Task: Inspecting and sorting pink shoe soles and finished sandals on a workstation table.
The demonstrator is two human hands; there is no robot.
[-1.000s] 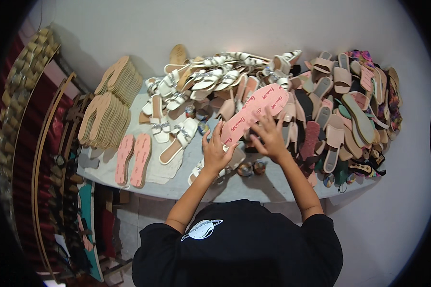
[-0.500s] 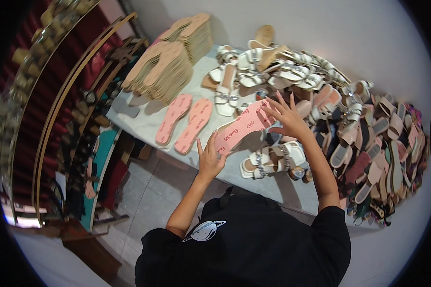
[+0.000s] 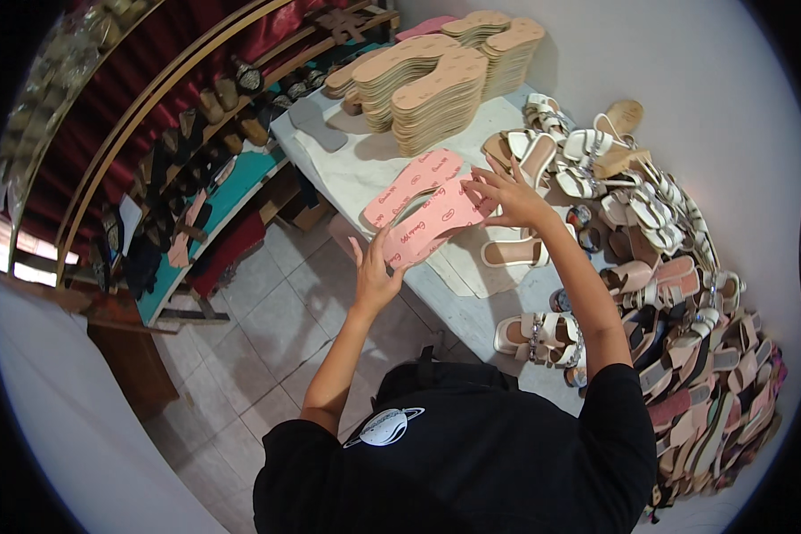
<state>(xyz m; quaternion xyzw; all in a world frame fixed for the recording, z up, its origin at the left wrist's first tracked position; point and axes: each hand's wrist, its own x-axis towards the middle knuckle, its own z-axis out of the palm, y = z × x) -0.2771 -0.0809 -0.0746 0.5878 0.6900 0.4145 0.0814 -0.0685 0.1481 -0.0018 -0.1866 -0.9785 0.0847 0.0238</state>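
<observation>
Both of my hands hold one pink insole [image 3: 436,222] just above the white table [image 3: 365,169]. My left hand [image 3: 376,271] grips its near end, and my right hand [image 3: 507,198] holds its far end with the fingers spread. Another pink insole [image 3: 409,182] lies flat on the table right beside it. Tall stacks of tan insoles [image 3: 436,84] stand beyond them at the far end of the table.
A big heap of white, pink and beige sandals [image 3: 676,294] covers the right side of the table. To the left stand a teal bench [image 3: 214,222] and dark shelves with shoes [image 3: 196,116]. A grey insole [image 3: 316,125] lies at the table's left edge. Tiled floor [image 3: 276,329] lies below.
The view has swung left and my hands have carried the pink insole leftward, away from the sandal heap, to beside the pink insole lying on the table.
</observation>
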